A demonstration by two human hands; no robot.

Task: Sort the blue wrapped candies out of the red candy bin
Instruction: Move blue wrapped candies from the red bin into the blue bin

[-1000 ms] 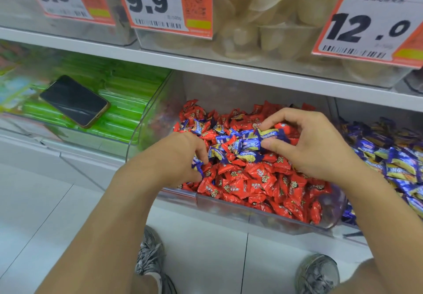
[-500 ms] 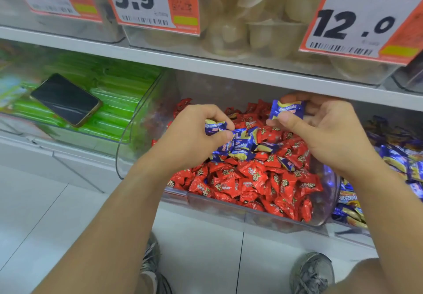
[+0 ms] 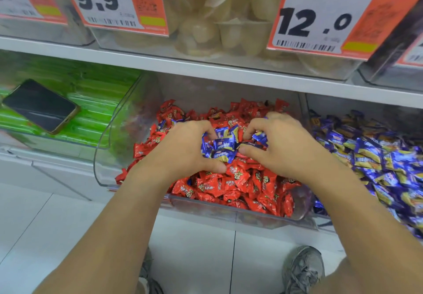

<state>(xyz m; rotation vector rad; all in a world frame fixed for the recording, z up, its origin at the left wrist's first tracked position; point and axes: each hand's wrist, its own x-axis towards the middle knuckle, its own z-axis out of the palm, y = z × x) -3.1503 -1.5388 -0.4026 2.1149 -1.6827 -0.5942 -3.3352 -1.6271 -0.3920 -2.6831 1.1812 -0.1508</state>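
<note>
A clear plastic bin [image 3: 229,211] on the lower shelf is full of red wrapped candies [image 3: 238,186]. A cluster of blue wrapped candies [image 3: 223,147] lies on top of the red pile, between my two hands. My left hand [image 3: 183,149] curls its fingers round the left side of the cluster. My right hand [image 3: 281,145] curls round the right side and pinches blue candies under its fingertips. Both hands are down in the bin, cupped toward each other.
To the right, a neighbouring bin [image 3: 375,156] holds several blue candies. On the left, a black phone [image 3: 41,106] lies on a bin of green packets [image 3: 96,110]. Price tags 9.9 [image 3: 109,3] and 12.0 [image 3: 318,19] hang on the upper shelf. My shoes [image 3: 302,268] stand on white floor tiles.
Each hand held a blue candy lifted above the pile half a second ago. Both have come back down onto the candies and closed in around the blue cluster from either side.
</note>
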